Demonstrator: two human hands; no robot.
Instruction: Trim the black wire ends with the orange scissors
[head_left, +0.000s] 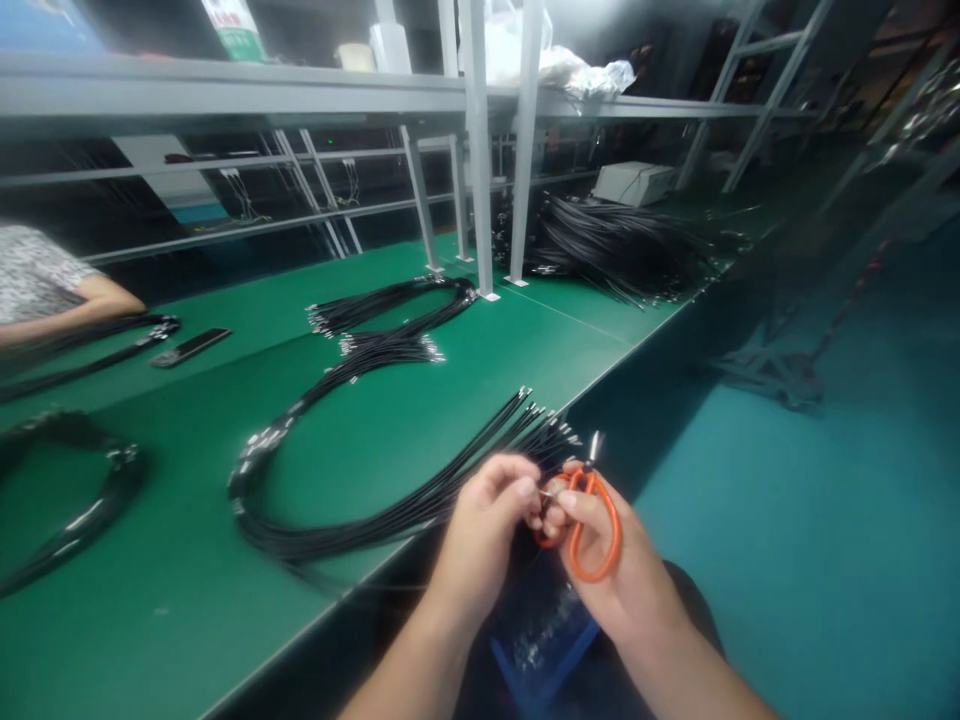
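My right hand (607,560) is closed around orange-handled scissors (592,525), whose short metal tip points up near the table edge. My left hand (487,510) pinches the end of a thin black cable, held right against the scissors. A bundle of black cables with metal ends (420,490) curves across the green table (180,600) and fans out just beyond my fingers. Both hands hover over the table's front edge, above my lap.
More black cable bundles (390,320) lie further back, and a large heap (607,245) sits at the far right. Another person's arm (67,300) rests at the left beside a dark flat phone-like object (191,347). Metal rack posts (480,150) stand on the table. A blue bin (540,640) sits below my hands.
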